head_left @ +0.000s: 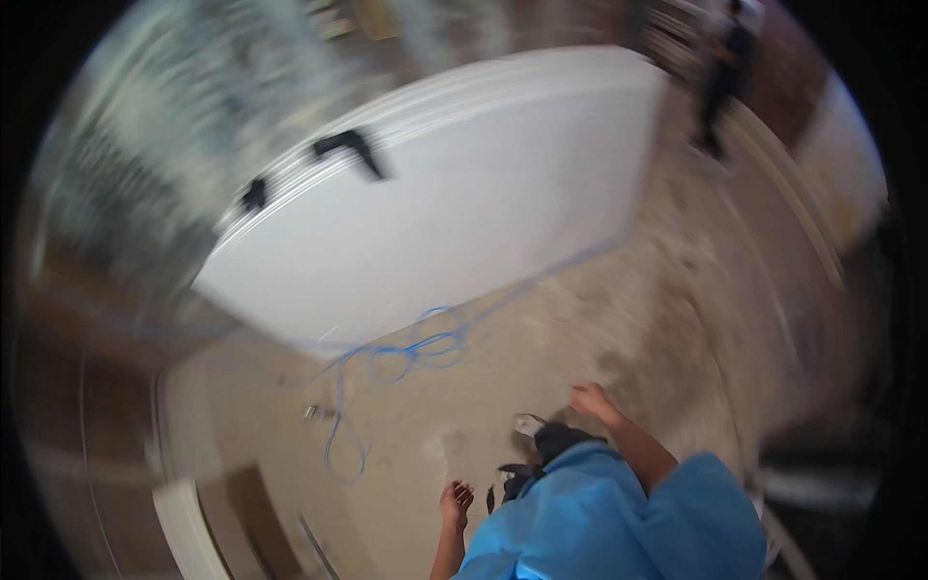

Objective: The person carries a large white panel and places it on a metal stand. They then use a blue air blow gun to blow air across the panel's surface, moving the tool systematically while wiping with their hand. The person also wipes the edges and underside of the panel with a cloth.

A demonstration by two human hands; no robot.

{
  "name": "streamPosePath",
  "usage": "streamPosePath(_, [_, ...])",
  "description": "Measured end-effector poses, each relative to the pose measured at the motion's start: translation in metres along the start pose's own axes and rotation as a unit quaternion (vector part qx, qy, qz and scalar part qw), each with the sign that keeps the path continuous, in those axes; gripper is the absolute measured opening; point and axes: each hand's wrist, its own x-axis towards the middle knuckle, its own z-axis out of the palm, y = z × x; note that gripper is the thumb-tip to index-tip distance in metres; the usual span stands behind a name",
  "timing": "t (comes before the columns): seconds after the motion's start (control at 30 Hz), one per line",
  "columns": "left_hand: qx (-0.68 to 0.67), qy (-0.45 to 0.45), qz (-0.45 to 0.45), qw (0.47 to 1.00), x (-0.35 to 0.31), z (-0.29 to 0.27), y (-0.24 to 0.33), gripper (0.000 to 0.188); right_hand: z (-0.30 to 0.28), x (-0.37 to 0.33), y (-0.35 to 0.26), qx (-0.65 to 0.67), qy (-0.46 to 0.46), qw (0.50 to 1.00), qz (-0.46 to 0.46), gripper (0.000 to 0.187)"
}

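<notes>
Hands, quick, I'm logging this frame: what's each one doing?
Left hand: empty, fingers loosely curled, hanging over the dusty floor.
Right hand: blurred, seems empty; cannot tell whether open or closed.

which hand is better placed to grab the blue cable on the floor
Probably left. The left hand hangs empty on the side where the blue cable loops across the floor. The right hand, also empty, is off to the cable's right.
</notes>
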Motion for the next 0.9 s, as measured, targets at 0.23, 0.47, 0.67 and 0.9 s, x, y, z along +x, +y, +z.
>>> streamPosePath(0.23, [0.305,0.093,-0.153,0.935,0.017,0.021,0.039,0.059,-0.088,-0.018,-0.020,0.116,0.124,0.979,0.114,0.028])
streamPosePath(0.47, [0.138,0.133,-0.083,0.978,0.067,0.165,0.123,0.057,-0.234,-0.023,0.109,-0.005,0.177,0.944,0.278,0.020])
streamPosePath(0.67, [0.209,-0.036,-0.039,0.977,0.133,0.438,0.172,0.054,-0.387,0.021,0.105,0.158,0.290,0.890,0.315,0.018])
streamPosePath(0.9, [0.395,-0.259,0.238,0.849,0.136,0.784,0.247,0.045,-0.498,0.145,0.038,0.286,0.345,0.835,0.318,0.019])
